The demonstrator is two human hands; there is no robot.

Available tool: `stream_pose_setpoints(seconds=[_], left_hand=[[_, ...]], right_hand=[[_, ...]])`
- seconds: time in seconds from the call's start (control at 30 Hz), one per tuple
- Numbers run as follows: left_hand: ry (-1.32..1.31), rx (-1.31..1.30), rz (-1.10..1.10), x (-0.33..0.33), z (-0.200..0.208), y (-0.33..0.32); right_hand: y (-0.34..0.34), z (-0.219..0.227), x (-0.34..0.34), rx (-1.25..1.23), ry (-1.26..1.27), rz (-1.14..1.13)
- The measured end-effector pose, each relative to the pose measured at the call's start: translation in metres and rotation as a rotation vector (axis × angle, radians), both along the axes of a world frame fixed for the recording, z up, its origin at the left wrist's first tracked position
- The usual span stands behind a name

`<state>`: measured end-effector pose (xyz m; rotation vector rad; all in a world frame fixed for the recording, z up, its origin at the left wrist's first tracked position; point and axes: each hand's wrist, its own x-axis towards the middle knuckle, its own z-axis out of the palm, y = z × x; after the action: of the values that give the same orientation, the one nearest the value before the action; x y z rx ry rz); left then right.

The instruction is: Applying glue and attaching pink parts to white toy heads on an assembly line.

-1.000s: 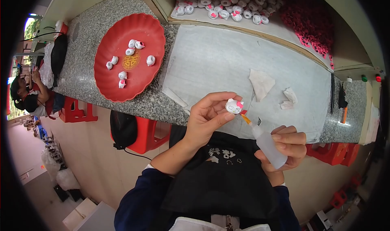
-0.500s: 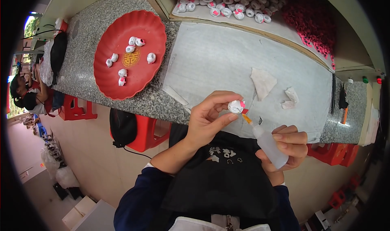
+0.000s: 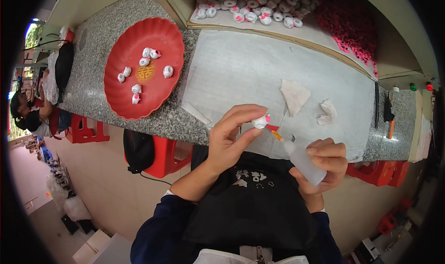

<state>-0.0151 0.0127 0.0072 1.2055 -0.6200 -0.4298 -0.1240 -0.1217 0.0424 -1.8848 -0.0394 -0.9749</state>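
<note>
Between the thumb and fingertips of my left hand [image 3: 232, 136] is a small white round bead-like piece [image 3: 259, 122] with pink marks, held over the near edge of the work sheet. My right hand [image 3: 329, 164] is wrapped round a translucent white squeeze bottle [image 3: 303, 163]. The bottle's narrow orange tip [image 3: 277, 136] points up and left at the white piece, with a small gap between them. Just behind the tip shows a bit of red [image 3: 272, 128]; I cannot tell what it is.
Left on the speckled counter [image 3: 92, 85] lies a scalloped red tray [image 3: 113, 62] with several similar white pieces [image 3: 168, 71]. Pale paper [image 3: 222, 64] covers the middle, with torn scraps [image 3: 295, 97] on it. A shelf behind bears heaped white pieces [image 3: 266, 13] and dark pink bits [image 3: 350, 25].
The white piece and the bottle tip are slightly farther apart, and the piece has turned a little in my left fingers. The whole view has shifted slightly.
</note>
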Motion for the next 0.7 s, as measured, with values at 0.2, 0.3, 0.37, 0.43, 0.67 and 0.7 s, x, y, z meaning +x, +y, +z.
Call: stream_pose_setpoints(seconds=[0.2,0.3,0.37,0.43,0.67,0.7], left_hand=[[0.217,-0.11,0.158,0.016,-0.001,0.014],[0.262,-0.156,0.178,0.018,0.002,0.017],[0.302,-0.168,0.166,0.014,0.003,0.016],[0.292,-0.156,0.166,0.009,0.008,0.018],[0.315,-0.123,0.12,0.01,0.008,0.016],[0.325,-0.119,0.114,0.011,0.007,0.014]], right_hand=[[-0.045,-0.001,0.02,0.487,0.189,0.0],[-0.092,-0.001,0.047,0.367,0.394,0.082],[-0.125,-0.014,0.072,0.334,0.414,-0.009],[-0.152,-0.024,0.106,0.056,0.444,-0.232],[-0.183,-0.051,0.15,-0.646,0.738,-0.709],[-0.187,-0.052,0.148,-0.665,0.746,-0.677]])
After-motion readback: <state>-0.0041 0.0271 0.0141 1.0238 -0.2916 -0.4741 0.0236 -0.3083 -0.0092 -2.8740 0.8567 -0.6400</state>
